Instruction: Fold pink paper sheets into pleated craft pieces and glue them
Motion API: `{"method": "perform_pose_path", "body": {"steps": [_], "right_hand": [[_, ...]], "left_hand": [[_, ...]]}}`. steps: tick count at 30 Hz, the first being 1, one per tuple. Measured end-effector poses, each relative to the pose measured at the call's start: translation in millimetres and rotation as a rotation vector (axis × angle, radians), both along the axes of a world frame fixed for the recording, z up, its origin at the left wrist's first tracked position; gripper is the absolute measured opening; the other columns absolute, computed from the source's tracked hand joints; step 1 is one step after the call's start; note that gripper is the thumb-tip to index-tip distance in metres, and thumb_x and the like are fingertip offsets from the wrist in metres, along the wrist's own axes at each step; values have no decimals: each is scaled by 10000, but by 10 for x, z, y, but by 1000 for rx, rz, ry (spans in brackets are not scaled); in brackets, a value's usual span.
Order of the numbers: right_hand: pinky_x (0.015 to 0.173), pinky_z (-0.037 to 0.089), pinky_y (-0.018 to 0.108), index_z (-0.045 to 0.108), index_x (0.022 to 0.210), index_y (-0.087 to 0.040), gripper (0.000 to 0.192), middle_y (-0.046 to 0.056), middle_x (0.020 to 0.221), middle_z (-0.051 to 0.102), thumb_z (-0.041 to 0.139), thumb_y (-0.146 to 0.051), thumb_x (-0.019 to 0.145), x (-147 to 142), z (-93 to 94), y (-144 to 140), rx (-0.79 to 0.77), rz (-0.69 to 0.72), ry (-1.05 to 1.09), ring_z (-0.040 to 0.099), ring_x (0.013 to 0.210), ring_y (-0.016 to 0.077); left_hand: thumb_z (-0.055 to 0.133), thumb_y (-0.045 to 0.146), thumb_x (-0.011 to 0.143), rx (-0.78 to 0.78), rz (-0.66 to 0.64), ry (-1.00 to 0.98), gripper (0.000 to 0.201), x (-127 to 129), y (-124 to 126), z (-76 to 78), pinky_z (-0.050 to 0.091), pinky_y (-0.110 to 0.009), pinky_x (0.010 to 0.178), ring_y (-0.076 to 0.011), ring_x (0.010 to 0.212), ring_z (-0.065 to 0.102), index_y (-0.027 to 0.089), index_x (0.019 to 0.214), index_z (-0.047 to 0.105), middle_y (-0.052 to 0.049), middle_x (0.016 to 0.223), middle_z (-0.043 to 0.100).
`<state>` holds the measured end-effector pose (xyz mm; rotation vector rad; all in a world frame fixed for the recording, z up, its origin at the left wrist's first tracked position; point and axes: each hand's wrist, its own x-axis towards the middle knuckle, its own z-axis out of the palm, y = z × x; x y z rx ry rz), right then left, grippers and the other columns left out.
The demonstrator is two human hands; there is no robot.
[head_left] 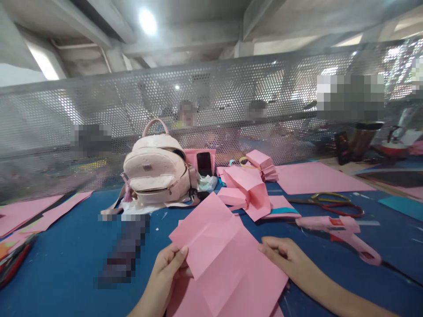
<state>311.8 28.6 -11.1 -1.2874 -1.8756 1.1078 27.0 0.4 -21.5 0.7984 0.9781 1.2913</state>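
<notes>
A creased sheet of pink paper [228, 259] is held up in front of me between both hands, its fold lines showing. My left hand [173, 262] pinches its left edge, thumb on top. My right hand [280, 253] grips the right edge, with the thumb on the near face and the fingers partly hidden behind. Under the held sheet, more pink paper [181, 295] lies on the blue table [82, 264]. Just beyond it are folded pink paper pieces [251, 189], some bent into box-like shapes.
A pale backpack [155, 167] stands at the back, a phone [204, 163] beside it. To the right lie a pink glue gun [340, 229] with its cord and scissors [343, 207]. More scissors [16, 262] are at far left. A perforated metal partition [132, 105] runs behind.
</notes>
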Motion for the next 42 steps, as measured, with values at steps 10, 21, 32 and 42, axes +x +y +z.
{"method": "perform_pose_path", "body": {"steps": [10, 21, 32, 42], "right_hand": [[473, 345, 213, 471, 718, -201, 458, -49, 640, 415, 482, -631, 877, 19, -15, 9, -76, 24, 166, 418, 523, 105], [353, 187, 200, 331, 583, -221, 576, -97, 410, 292, 480, -717, 834, 22, -108, 3, -147, -39, 95, 320, 313, 60], [435, 293, 208, 405, 637, -208, 502, -64, 477, 466, 493, -642, 873, 28, -29, 15, -83, -6, 177, 442, 406, 90], [468, 309, 253, 401, 438, -208, 656, -18, 365, 439, 364, -637, 933, 18, 5, -93, 40, 29, 100, 408, 370, 101]], "left_hand": [[814, 412, 689, 5, 35, -14, 334, 10, 2, 40, 549, -282, 622, -200, 681, 681, 136, 853, 721, -58, 721, 705], [806, 390, 707, 3, 42, -33, 300, 23, -5, 62, 525, -245, 594, -183, 682, 672, 136, 835, 710, -57, 744, 710], [786, 397, 743, 26, 16, -8, 342, -49, 13, 60, 527, -249, 623, -183, 708, 679, 160, 980, 719, -52, 809, 734], [713, 380, 828, 103, -69, 11, 359, -49, -38, 59, 523, -272, 716, -209, 827, 682, 187, 1127, 667, -62, 941, 736]]}}
